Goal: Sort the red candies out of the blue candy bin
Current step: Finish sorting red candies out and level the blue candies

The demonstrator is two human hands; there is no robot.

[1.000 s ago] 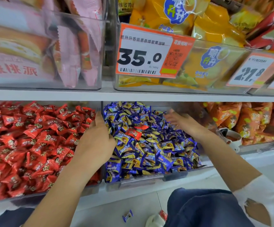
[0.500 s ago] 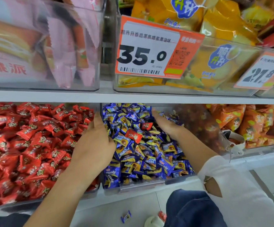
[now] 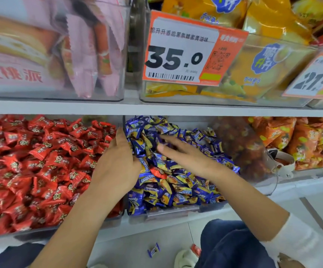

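A clear bin on the lower shelf is heaped with blue candies. One red candy lies among them, between my two hands. My left hand rests at the bin's left edge, fingers straight, its fingertips buried in the blue wrappers. My right hand lies flat over the middle of the pile with fingers spread and pointing left, blurred by motion. Neither hand holds anything I can see. The neighbouring bin on the left is full of red candies.
Orange snack packs fill the bin to the right, with a scoop at its front. The upper shelf holds pink and yellow packs behind price tags. A blue candy and a red candy lie on the floor by my knees.
My right hand has swept from the far right of the blue pile leftwards to its middle. The red candies seen near the pile's top are now covered; my left hand has stayed put.
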